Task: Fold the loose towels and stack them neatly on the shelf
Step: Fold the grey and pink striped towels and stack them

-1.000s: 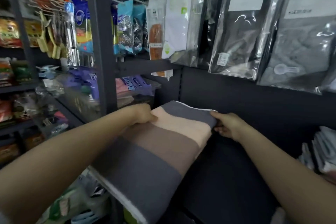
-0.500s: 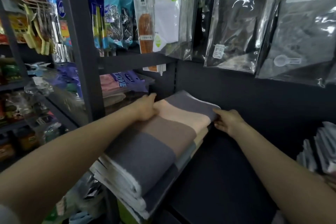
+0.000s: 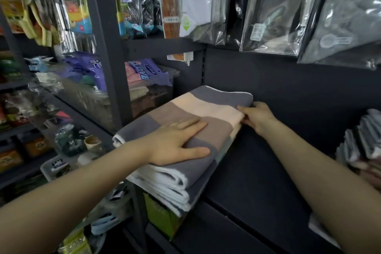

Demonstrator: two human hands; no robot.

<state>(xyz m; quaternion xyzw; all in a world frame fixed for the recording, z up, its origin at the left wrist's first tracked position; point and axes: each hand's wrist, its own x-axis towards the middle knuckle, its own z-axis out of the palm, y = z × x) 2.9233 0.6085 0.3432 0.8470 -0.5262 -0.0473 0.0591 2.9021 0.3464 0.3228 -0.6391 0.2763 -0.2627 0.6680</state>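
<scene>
Left hand (image 3: 177,142) lies flat, fingers straight, palm pressing the top folded towel (image 3: 206,113), striped grey, brown and cream. Right hand (image 3: 257,117) touches the towel's right edge, fingers bent against the fold; whether it pinches the cloth I cannot tell. Towel tops a stack (image 3: 175,189) of folded towels at the left end of a dark shelf (image 3: 257,181). More folded towels (image 3: 362,142) sit far right. Packaged goods (image 3: 274,10) hang above.

You're looking at a dim scene: the dark grey metal shelf (image 3: 257,171) swallows most of the light. Glare from overhead streaks the clear plastic hanging packets (image 3: 274,10) near the top edge. Wide-angle distortion bends the uprights, and the left-hand goods blur softly.
</scene>
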